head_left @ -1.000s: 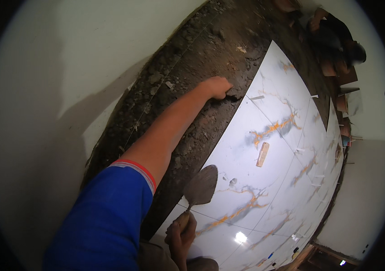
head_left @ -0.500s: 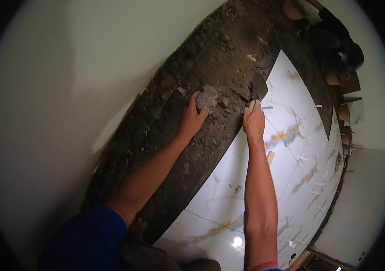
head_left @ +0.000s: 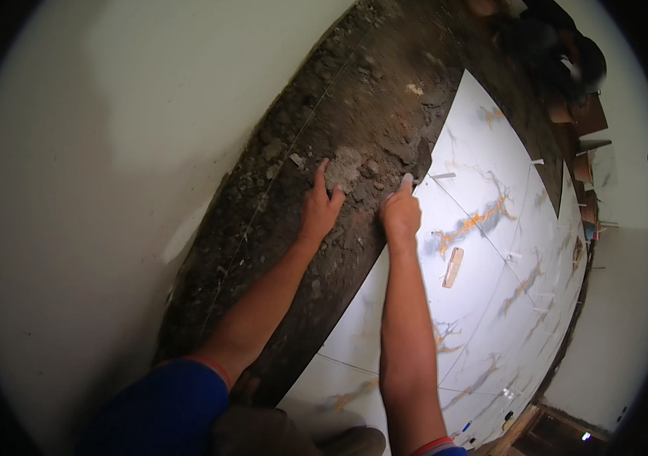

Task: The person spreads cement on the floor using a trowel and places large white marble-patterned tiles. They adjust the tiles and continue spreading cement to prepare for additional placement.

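My left hand [head_left: 319, 209] rests on the dark, crumbly bed, with its index finger and thumb around the side of a rough grey lump of mortar [head_left: 344, 167]. Just right of it, my right hand [head_left: 401, 213] is closed at the edge of the white marble-patterned tiles [head_left: 467, 163]. A pale tip shows at its fingers, but what they grip is mostly hidden. Dark, smooth mortar [head_left: 417, 161] lies directly beyond that hand, against the tile edge.
A taut string [head_left: 282, 161] runs along the bed beside the pale wall [head_left: 149, 129]. On the tiles lie a small wooden piece [head_left: 453, 267] and a grey strip [head_left: 442, 175]. Another person [head_left: 548, 57] crouches at the far right. White spacers [head_left: 538, 162] stand in the joints.
My right hand has shifted left, from over the tile edge toward the bed. The wooden piece, partly behind my forearm before, shows fully. My left hand stays at the grey lump.
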